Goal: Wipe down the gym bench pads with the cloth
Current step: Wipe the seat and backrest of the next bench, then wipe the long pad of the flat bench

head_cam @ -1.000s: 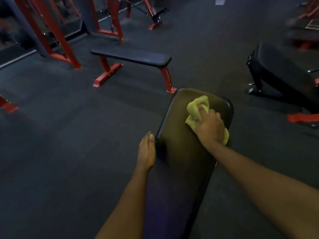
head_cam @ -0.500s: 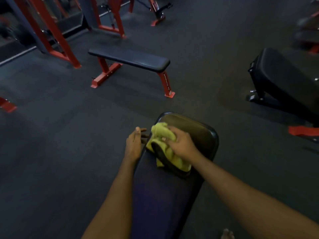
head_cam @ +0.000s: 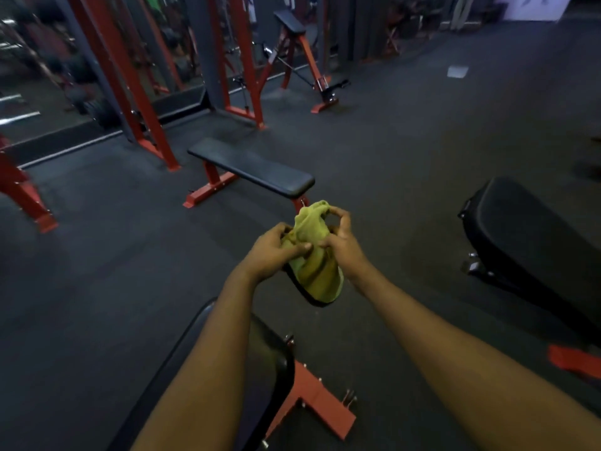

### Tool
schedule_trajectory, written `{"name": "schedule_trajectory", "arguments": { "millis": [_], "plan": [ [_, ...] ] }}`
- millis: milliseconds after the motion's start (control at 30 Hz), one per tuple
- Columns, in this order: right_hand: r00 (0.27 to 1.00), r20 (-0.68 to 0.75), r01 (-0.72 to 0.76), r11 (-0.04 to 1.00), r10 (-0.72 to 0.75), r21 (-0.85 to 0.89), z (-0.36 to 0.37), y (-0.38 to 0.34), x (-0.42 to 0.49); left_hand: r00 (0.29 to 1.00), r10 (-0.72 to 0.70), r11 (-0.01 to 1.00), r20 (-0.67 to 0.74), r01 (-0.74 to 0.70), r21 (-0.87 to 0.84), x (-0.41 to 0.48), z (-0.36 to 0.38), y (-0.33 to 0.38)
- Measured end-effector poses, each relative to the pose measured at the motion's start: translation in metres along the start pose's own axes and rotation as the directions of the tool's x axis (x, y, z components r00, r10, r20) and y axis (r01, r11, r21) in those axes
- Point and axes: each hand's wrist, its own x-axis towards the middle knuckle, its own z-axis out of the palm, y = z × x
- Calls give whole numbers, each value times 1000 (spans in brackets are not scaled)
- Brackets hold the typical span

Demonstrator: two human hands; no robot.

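Head view, dim gym floor. Cloth (head_cam: pixel 313 265): yellow-green, bunched, with a dark trim along its lower left edge, held in the air between both hands. It is off the pads, over the dark floor (head_cam: pixel 130 288) just beyond the far end of the near bench pad (head_cam: pixel 270 353). Long axis of the cloth runs roughly far-to-near in the view, leaning slightly right toward the bottom. The upper end is gathered at the fingertips and the lower end hangs free, pointing down toward the person. Left hand (head_cam: pixel 273 252): fingers curled onto the cloth's left side, thumb pinching the fabric at mid-length. Right hand (head_cam: pixel 341 245): grips the right side, its upper fingers pinching the top fold. The hands are close together, with only the cloth between them. Near pad lies partly under the left forearm, its red base foot (head_cam: pixel 312 405) showing to the right. Flat bench (head_cam: pixel 253 170) stands beyond, its long axis running upper left to lower right. An inclined pad (head_cam: pixel 527 236) stands at right, well apart.
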Motion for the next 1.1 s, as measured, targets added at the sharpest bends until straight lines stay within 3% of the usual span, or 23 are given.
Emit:
{"name": "schedule_trajectory", "arguments": {
  "millis": [133,233,367,433,533,733,967,1100],
  "plan": [
    [991,15,-130,991,130,22,-37,6,63,999,34,974,4,-33,225,62,-1,5],
    [981,33,-190,980,192,-51,-57,23,126,997,72,960,-2,-69,271,115,-12,2],
    [997,-49,-78,931,65,-356,-72,40,236,991,78,961,-107,-47,272,205,-35,-9],
    [996,-85,-56,921,26,-385,-78,36,285,978,44,968,-203,8,249,249,-54,-13],
    [1000,-14,-26,920,22,-390,-77,29,350,958,34,964,-286,44,263,308,-77,-26],
    [999,-14,31,909,-41,-416,-30,29,489,891,-64,950,-449,193,247,412,-122,-58],
    [996,-54,31,881,-64,-472,19,79,667,908,-193,910,-371,307,280,573,-177,-131],
    [990,-143,-84,882,19,-463,40,116,747,967,-195,916,-161,238,321,658,-203,-181]
  ]
}}
